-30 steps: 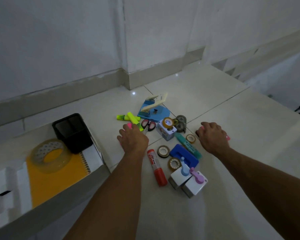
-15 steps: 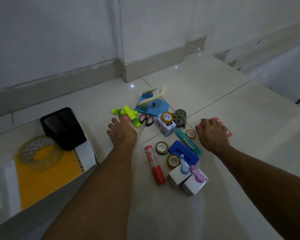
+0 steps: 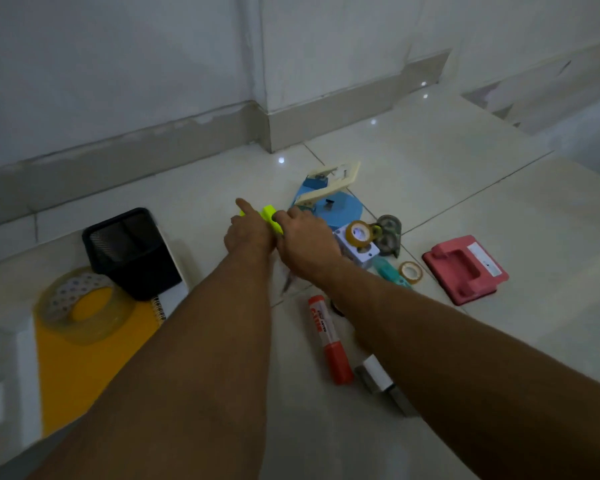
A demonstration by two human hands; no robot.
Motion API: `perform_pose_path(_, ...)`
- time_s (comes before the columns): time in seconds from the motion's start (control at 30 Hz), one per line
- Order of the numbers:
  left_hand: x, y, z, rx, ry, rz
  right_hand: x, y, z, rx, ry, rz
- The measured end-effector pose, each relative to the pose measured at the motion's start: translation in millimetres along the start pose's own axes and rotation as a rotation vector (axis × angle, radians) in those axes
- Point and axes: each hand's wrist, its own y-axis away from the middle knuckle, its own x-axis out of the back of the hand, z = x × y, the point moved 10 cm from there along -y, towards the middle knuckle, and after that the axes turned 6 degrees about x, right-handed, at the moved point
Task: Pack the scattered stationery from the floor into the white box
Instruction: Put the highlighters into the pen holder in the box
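The neon yellow highlighters [image 3: 270, 218] show only as a short stub between the left hand [image 3: 248, 232] and the right hand [image 3: 309, 245]. The rest lies under them, and whether either hand's fingers grip cannot be told. A blurred dark grey sliver [image 3: 287, 284] between the forearms is too smeared to identify. The right forearm covers most of the teal plastic tube [image 3: 387, 273] and the small white-and-grey boxes [image 3: 374, 374]. The white cardboard box [image 3: 4, 460] is cut off by the left and bottom edges. Print on the red glue stick [image 3: 326, 337] is too small to read.
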Motion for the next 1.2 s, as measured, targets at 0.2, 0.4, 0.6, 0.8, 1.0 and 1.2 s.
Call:
perform_pose_path(0.2,14,-7,-14,0.052,0.047,0.047,-41,-17,19,-0.239,0.039,-0.221)
perform_pose_path(0.4,30,-16,-37,0.130,0.207,0.098,-46,-28,25,-0.252,0.030,-0.174)
perform_pose_path(0.6,31,-13,-47,0.160,0.274,0.078,-39,-52,16,-0.265,-0.082,-0.038)
perform_pose_path(0.8,39,0,-48,0.156,0.303,0.110,-60,-57,12,-0.245,-0.004,-0.204)
perform_pose_path(1.0,34,10,-66,0.233,0.324,0.043,-55,-41,16,-0.335,-0.117,-0.121)
perform_pose_path(1.2,23,29,-63,0.217,0.426,-0.100,-19,-36,17,-0.406,-0.411,0.033)
